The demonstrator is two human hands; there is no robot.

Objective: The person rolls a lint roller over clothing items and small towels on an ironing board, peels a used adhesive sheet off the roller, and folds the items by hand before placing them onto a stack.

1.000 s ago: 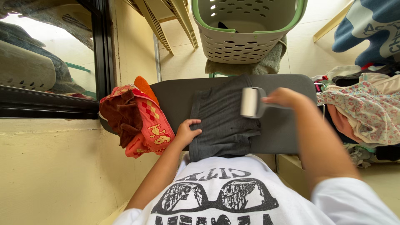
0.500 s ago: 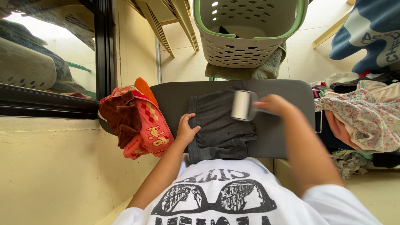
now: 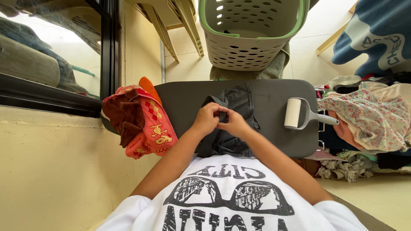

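On the grey surface, the left hand and right hand are pinching together the dark grey shorts, lying lengthwise near to far; right of both, nearer the right hand, a lint roller is resting.

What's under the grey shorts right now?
The grey shorts lie on a dark grey board, with both hands, left and right, gripping them. A lint roller rests beside them on the board. Anything beneath the fabric is covered.

Left hand and right hand meet, fingers curled, forearms converging.
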